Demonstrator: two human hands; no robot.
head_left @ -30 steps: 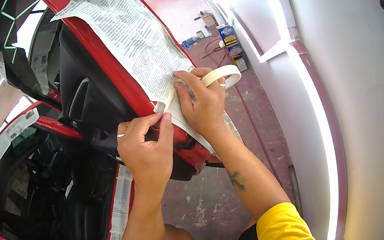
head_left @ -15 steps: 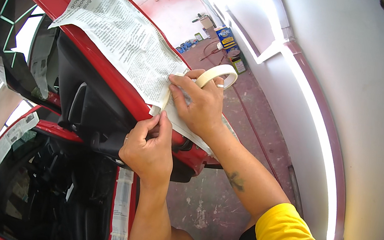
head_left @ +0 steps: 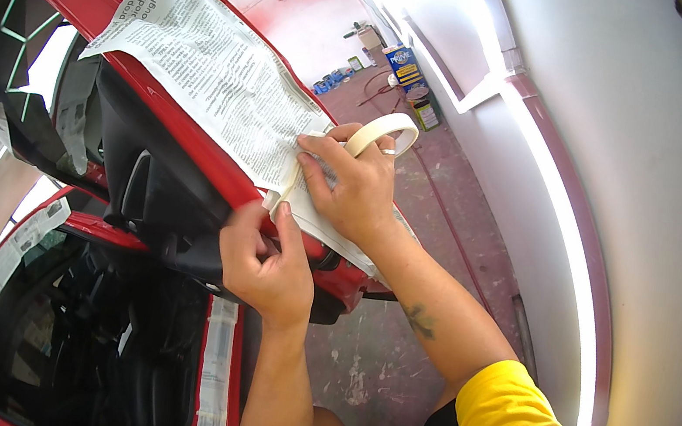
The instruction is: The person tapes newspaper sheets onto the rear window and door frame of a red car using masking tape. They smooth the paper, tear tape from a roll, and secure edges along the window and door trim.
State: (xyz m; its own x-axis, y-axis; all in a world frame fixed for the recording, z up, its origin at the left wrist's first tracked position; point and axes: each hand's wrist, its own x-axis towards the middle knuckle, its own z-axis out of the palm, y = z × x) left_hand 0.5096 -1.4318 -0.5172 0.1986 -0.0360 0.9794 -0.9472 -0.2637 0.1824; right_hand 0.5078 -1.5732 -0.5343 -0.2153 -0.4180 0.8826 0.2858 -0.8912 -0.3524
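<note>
Newspaper (head_left: 212,75) covers the upper face of a red car panel (head_left: 178,120) with black trim beneath it. A pale strip of masking tape (head_left: 286,185) runs down the paper's near edge, where another sheet meets it. My right hand (head_left: 350,183) is closed around the roll of masking tape (head_left: 373,132), which hangs over its fingers, while its thumb and index finger press at the strip's upper part. At the strip's lower end is my left hand (head_left: 273,269), its thumb near the tape and its blurred index finger apart from the thumb.
Below left is the red car body, its dark glass (head_left: 93,335) edged with newspaper strips (head_left: 218,371). A hose (head_left: 452,208) crosses the stained floor. Boxes and cans (head_left: 416,92) stand by the right wall, beneath bright light tubes (head_left: 566,211).
My left index finger has come away from the thumb and moved left, parting the earlier pinch on the tape's end. My right hand and the roll have barely shifted.
</note>
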